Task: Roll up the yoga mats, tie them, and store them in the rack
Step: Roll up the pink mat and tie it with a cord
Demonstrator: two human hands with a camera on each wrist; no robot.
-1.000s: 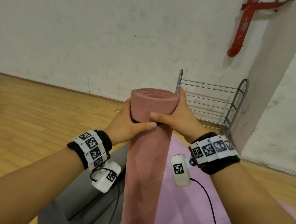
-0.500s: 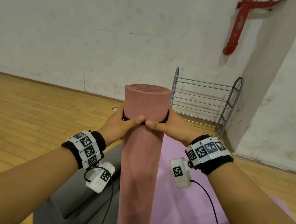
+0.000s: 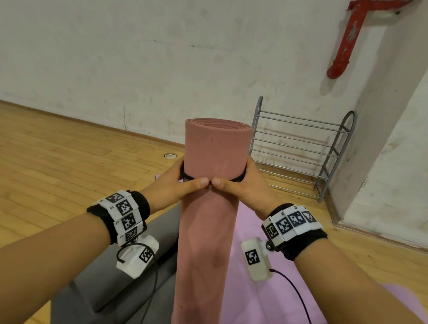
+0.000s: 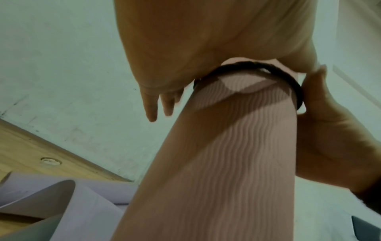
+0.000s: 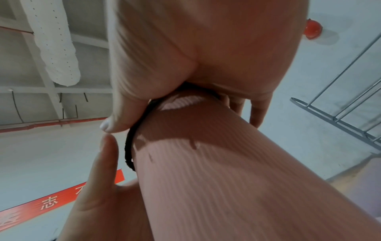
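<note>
A rolled-up reddish-pink yoga mat (image 3: pixel 209 211) stands upright in front of me, its spiral end facing up. A black elastic band (image 3: pixel 190 176) circles it a short way below the top; the band (image 4: pixel 288 81) also shows in the left wrist view and the band (image 5: pixel 132 146) in the right wrist view. My left hand (image 3: pixel 179 184) and right hand (image 3: pixel 241 185) wrap the roll from either side at the band, thumbs meeting at the front and pressing on the band. The grey metal rack (image 3: pixel 300 146) stands against the wall behind, its shelves bare.
A flat light-pink mat (image 3: pixel 262 300) lies on the wooden floor under the roll, and a grey mat (image 3: pixel 107 287), partly rolled, lies to its left. A pillar (image 3: pixel 394 146) juts out right of the rack. A red pipe (image 3: pixel 345 40) hangs on the wall.
Both hands have slid the black band down the roll, from near the top edge to lower on the mat. The thumbs have come together at the front.
</note>
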